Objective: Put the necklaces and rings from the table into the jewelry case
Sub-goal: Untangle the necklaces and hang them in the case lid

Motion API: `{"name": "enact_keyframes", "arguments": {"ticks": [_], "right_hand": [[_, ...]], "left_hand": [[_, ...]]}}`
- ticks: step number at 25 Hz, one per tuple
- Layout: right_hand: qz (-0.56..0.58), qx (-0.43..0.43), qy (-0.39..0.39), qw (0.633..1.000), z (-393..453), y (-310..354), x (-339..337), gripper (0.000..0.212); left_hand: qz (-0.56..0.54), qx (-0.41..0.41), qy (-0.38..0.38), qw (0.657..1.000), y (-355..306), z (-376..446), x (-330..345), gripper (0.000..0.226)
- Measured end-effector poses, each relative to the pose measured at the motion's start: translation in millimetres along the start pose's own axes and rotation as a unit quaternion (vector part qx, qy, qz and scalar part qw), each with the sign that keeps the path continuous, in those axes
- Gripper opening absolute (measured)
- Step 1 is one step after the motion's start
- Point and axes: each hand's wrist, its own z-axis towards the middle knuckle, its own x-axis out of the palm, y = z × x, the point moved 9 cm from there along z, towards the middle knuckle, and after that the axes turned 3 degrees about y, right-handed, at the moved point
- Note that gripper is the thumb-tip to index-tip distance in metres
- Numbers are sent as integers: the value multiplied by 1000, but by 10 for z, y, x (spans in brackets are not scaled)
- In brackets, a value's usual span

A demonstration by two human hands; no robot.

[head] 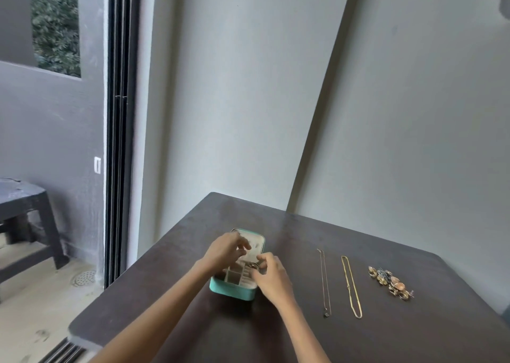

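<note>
At the left of the dark desk [276, 335] stands the teal jewelry case [230, 291], lid raised toward the far side, its pale divided compartments exposed. The left hand [225, 249] hovers over the open lid with fingers curled; whether it pinches anything cannot be determined. The right hand [271, 275] sits at the case's right edge, fingers bent around a small dark ring-like item [252, 265] at the near-right compartments; the item is too small to identify with certainty. To the right, well apart from the case, a thin chain necklace [324, 282] with a small pendant lies straight, running far to near. Just beside it lies a gold chain necklace [351, 286], laid as a narrow loop. Farther right, a cluster of rings [390, 282] rests in a diagonal row. Assessment: the task is at an early stage. Both necklaces and the ring cluster remain outside the case; at most one small piece appears to be going in.
</note>
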Motion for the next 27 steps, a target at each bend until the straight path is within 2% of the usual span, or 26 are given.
{"name": "enact_keyframes", "arguments": {"ticks": [4,6,9,15,19,23,27], "right_hand": [[9,-19,-14,1000,-61,-8,11,33],[19,-24,-29,999,-87,-7,16,29],[37,-39,-55,997,-106,-14,15,25],[71,-56,-89,992,-165,-33,35,27],[96,-69,-96,988,-161,-54,34,28],[117,-71,-96,986,-153,-102,47,27],[161,-65,-103,979,-140,-142,44,27]], "left_hand": [[81,59,50,994,-115,117,97,31],[101,108,88,985,-184,159,121,25],[130,138,124,974,-222,238,96,13],[196,192,186,944,-335,294,116,13],[223,196,177,938,-349,283,191,9],[177,174,176,953,-244,297,146,13],[173,176,203,947,-175,233,136,22]]}}
